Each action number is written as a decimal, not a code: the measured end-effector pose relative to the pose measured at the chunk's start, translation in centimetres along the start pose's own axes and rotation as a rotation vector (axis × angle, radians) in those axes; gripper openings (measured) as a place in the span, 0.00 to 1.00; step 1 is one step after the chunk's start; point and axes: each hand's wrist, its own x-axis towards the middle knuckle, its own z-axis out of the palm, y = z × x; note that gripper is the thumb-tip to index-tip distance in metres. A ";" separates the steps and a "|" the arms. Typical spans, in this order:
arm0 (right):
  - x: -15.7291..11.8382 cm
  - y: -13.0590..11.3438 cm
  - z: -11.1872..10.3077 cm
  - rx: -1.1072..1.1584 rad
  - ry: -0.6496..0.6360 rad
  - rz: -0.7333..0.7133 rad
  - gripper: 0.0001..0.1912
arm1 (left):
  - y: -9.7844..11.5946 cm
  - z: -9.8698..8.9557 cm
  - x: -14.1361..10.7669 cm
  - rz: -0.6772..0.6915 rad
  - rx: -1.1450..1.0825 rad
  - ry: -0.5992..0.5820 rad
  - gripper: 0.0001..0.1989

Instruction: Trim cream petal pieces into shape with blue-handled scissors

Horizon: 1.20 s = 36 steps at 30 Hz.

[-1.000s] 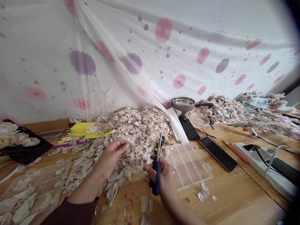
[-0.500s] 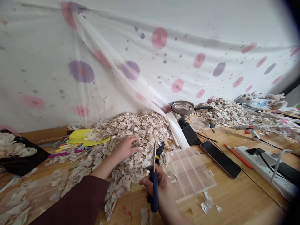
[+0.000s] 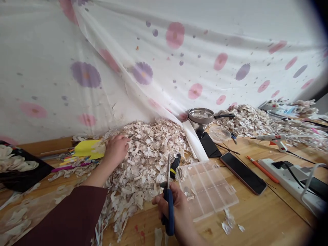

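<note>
A large heap of pale, dry petal-like flakes (image 3: 148, 153) lies against the sheeted wall. My left hand (image 3: 115, 149) rests on the upper left side of this heap, next to a yellow sheet (image 3: 87, 149). Its fingers are bent over the flakes, and whether they pinch any is hidden. Blue-handled scissors (image 3: 168, 212) are in my right hand (image 3: 176, 208), blades pointing up and away. Right beside them stands a clear divided plastic box (image 3: 208, 191), with a few flakes on its left part.
To the right lie a phone (image 3: 243, 172), an orange pencil (image 3: 262, 169), a white power strip (image 3: 287, 181) and a glue gun (image 3: 275, 140). Metal bowls (image 3: 200, 118) stand at the wall. A black tray (image 3: 25, 171) is at far left.
My left hand has moved left across the heap, toward the yellow sheet. My right hand with the scissors has stayed nearly in place.
</note>
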 end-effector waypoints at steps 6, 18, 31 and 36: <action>0.0 0.0 0.1 -0.008 0.006 0.006 0.24 | 3.1 -0.4 -0.7 0.163 0.023 0.040 0.18; 0.1 0.0 0.2 -0.051 0.026 0.062 0.31 | 9.3 4.0 1.5 0.256 -0.102 -0.097 0.14; -0.1 0.3 -0.2 -0.075 0.005 0.083 0.30 | 6.1 1.3 0.3 -0.095 -0.544 -0.153 0.18; -0.1 0.5 -0.1 -0.094 0.024 0.061 0.30 | 4.6 0.1 -1.0 -0.163 -0.657 -0.125 0.21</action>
